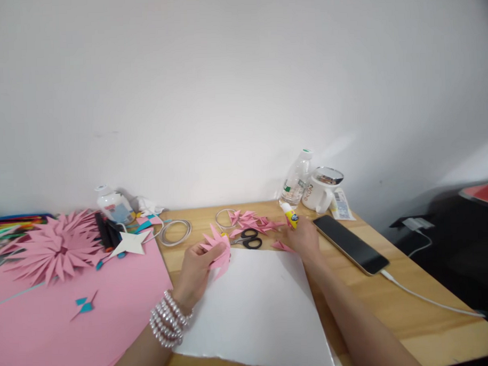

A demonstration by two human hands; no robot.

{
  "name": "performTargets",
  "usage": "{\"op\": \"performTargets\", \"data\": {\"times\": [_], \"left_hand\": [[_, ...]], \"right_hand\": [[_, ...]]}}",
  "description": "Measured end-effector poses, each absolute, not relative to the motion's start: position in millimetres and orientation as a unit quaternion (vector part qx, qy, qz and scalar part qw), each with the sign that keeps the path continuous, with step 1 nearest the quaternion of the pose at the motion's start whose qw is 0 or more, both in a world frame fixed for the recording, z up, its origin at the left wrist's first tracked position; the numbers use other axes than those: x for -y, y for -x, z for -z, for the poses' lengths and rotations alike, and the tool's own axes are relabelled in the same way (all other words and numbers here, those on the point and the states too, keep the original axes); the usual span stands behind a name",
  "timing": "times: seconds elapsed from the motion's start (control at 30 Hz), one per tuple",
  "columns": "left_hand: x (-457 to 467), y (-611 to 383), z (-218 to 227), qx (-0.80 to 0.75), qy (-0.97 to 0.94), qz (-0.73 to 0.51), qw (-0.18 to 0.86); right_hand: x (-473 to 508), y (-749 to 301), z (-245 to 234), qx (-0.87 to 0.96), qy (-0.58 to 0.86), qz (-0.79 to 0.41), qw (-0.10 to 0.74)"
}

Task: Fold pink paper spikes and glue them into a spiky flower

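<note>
In my left hand [195,270], thumb and fingers pinch a spiky piece of folded pink paper [217,252] above the near-left part of a white sheet [260,310]. My right hand [304,239] is closed at the lower end of a yellow glue stick [291,217], which tilts with its white end up; the fingers are partly hidden. A loose pink folded point [282,247] lies beside this hand. Black-handled scissors [252,239] lie between the hands, blades toward the left one. Behind them is a heap of pink folded points [249,221].
On the left, a large pink paper flower [62,248] and a white paper star [130,243] lie by pink sheets [124,304]. A coiled cord [176,233] is behind my left hand. To the right are a plastic bottle [297,181], a mug [318,193] and a charging phone [352,245].
</note>
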State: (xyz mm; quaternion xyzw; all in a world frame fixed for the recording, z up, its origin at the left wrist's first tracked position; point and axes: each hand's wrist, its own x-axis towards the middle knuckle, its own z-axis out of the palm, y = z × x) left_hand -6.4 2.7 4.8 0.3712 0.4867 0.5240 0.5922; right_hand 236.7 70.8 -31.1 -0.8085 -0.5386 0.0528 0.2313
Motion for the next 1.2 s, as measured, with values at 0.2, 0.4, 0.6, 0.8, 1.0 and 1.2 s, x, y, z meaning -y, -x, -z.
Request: {"op": "performTargets", "data": {"times": [0.2, 0.4, 0.6, 0.8, 1.0, 1.2], "left_hand": [[0, 5, -5, -0.491, -0.437, -0.48, 0.581], [0, 4, 0, -0.505, -0.464, -0.461, 0.563], [1, 5, 1, -0.512, -0.49, -0.431, 0.559], [1, 3, -3, -0.494, -0.517, -0.413, 0.564], [2, 3, -4, -0.505, -0.522, -0.408, 0.554], [1, 4, -3, -0.513, -0.524, -0.401, 0.549]], "right_hand": [[-56, -214, 14, 0.437, 0.624, -0.274, 0.587], [-30, -175, 11, 0.417, 0.402, -0.584, 0.569], [-22, -168, 13, 0.465, 0.349, -0.638, 0.505], [-19, -169, 10, 0.441, 0.351, -0.666, 0.488], [-17, -166, 9, 0.444, 0.355, -0.666, 0.482], [-16, -165, 10, 0.466, 0.373, -0.647, 0.475]]}}
